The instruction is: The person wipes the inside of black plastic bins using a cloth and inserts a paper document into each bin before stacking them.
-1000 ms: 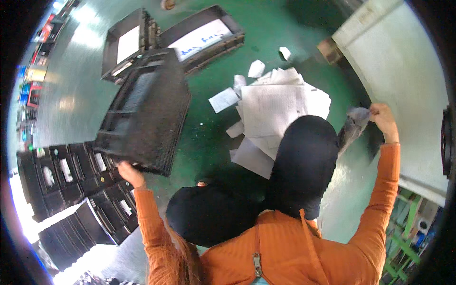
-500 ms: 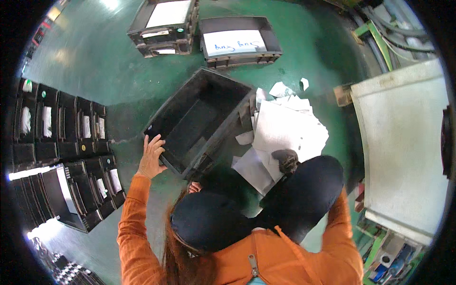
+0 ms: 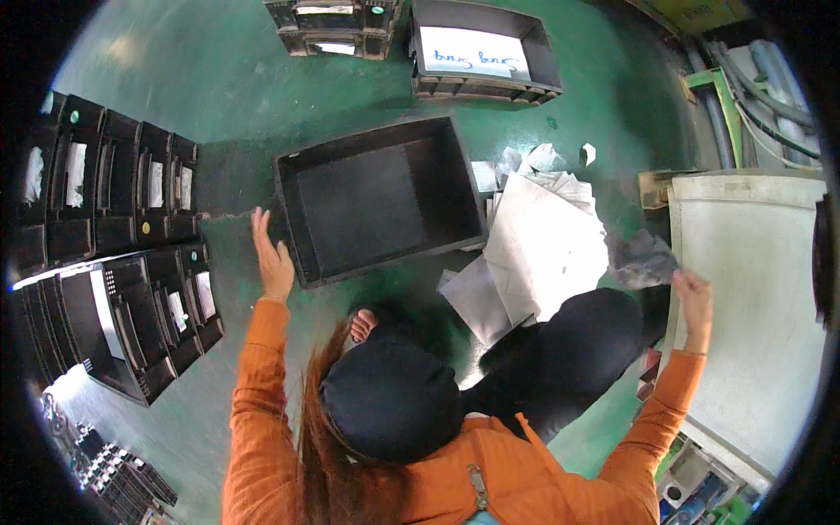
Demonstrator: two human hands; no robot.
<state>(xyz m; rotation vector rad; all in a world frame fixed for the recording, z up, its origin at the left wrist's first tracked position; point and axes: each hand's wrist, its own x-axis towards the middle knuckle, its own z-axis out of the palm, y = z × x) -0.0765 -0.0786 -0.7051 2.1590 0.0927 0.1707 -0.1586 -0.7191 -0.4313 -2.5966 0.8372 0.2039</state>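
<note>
An open black plastic crate (image 3: 367,206) lies on the green floor before me, its bare inside facing up. My left hand (image 3: 275,262) is at the crate's left end, fingers stretched out; whether it touches the wall I cannot tell. Out to the right, my right hand (image 3: 694,296) pinches a dark grey rag (image 3: 643,260), which is smeared by motion and hangs out toward the papers. A loose pile of white paper sheets (image 3: 547,241) spreads between the crate and my right knee.
Another black crate (image 3: 547,74) with a white sheet stands beyond, beside stacked crates (image 3: 337,39). More black crates (image 3: 96,210) are stacked at the left. A pale panel (image 3: 752,315) stands close at the right, with pipes (image 3: 779,87) behind it.
The crate has turned to lie more crosswise. My right hand has come into view at the right with the rag, which was by my knee. My left hand has straightened its fingers.
</note>
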